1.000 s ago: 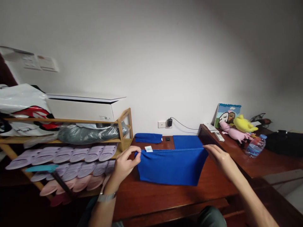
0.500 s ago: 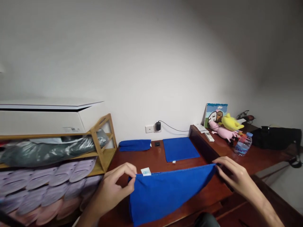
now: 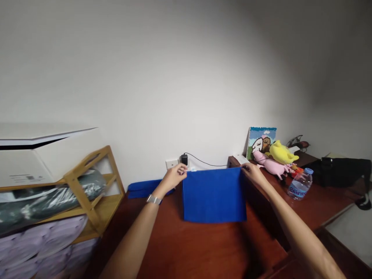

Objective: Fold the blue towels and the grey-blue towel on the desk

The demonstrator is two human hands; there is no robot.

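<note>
A blue cloth [image 3: 214, 197] hangs spread between my hands over the back of the brown desk [image 3: 186, 248]. My left hand [image 3: 174, 177] pinches its upper left corner, beside a wall socket. At the upper right corner, my right hand [image 3: 254, 174] is closed on the edge. A sliver of the white tag shows at the top edge. Behind my left wrist, which wears a metal-banded watch [image 3: 154, 199], lies a folded blue cloth [image 3: 145, 188]. The flat blue piece on the desk is hidden behind the held cloth.
A wooden rack [image 3: 95, 209] with a white box [image 3: 43, 162] and lilac clogs [image 3: 58, 236] stands at left. On the raised right surface are a pink plush toy [image 3: 271, 164], yellow plush toy [image 3: 281, 152], water bottle [image 3: 300, 185] and black bag [image 3: 343, 170]. A charger [image 3: 184, 159] sits in the wall.
Both hands have moved forward toward the wall with the cloth, which now hangs straight in front of the flat blue piece. The view has shifted slightly.
</note>
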